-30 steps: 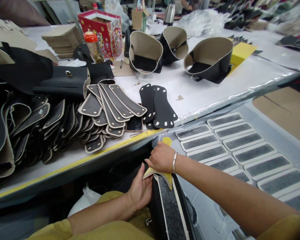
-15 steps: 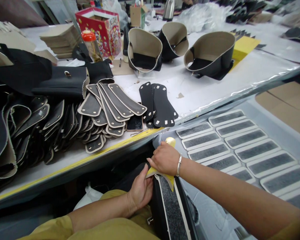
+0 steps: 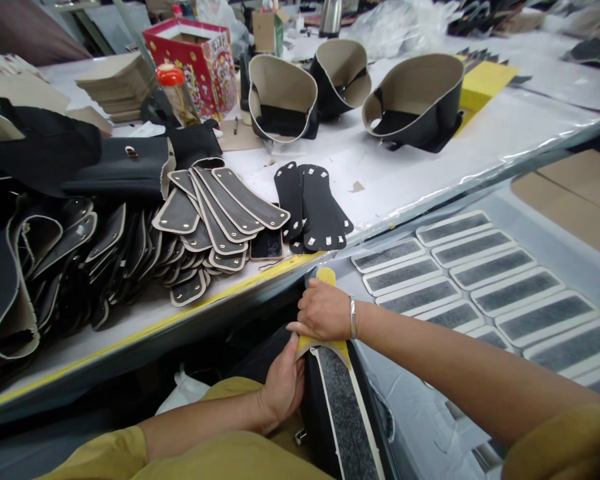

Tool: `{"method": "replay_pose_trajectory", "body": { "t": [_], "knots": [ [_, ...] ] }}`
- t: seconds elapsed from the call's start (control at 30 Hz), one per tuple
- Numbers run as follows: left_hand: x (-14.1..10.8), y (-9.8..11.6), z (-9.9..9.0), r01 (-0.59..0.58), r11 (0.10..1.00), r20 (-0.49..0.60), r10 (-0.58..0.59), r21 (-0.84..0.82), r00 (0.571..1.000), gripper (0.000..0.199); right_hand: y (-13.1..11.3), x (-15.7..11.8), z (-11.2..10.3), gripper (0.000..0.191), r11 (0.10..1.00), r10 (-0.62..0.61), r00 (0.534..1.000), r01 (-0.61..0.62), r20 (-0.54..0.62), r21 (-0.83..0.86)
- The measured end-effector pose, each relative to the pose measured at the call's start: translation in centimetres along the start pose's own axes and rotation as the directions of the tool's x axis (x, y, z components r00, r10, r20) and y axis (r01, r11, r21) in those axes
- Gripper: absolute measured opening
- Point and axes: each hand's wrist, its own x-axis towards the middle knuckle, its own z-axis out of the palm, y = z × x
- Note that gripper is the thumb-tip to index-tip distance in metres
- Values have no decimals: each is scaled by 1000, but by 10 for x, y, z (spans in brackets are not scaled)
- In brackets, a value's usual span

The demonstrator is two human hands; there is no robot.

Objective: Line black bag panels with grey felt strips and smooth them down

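Note:
A black bag piece lies across my lap, topped by a dark grey speckled strip with pale edges. My right hand is closed round a yellow curved sheet, whose rounded top shows above the knuckles. The sheet's lower edge rests over the strip's upper end. My left hand grips the bag's upper left side, thumb raised against the yellow sheet; its fingertips are partly hidden. A small metal fitting shows on the bag's side.
Grey strips with pale borders lie in rows on a surface at right. On the table sit black straps, black panels, a phone and open bag bodies. The table's yellow-taped edge runs ahead of me.
My right hand and the yellow sheet have shifted slightly left. The sheet's pointed lower corner over the strip shows less now. The view has moved a little.

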Motion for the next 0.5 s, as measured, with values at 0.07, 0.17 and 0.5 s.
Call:
{"method": "replay_pose_trajectory", "body": {
  "t": [0.07,0.17,0.5],
  "knots": [
    [-1,-1,1,-2,999,-38,4,37,999,43,2,2,-1,55,999,-42,999,42,7,12],
    [-6,0,7,3,996,-69,4,91,998,42,5,4,-2,54,995,-104,995,103,10,15],
    [-12,2,0,-21,939,-178,87,344,980,23,13,5,1,55,975,-213,977,214,-19,66]
  ]
}}
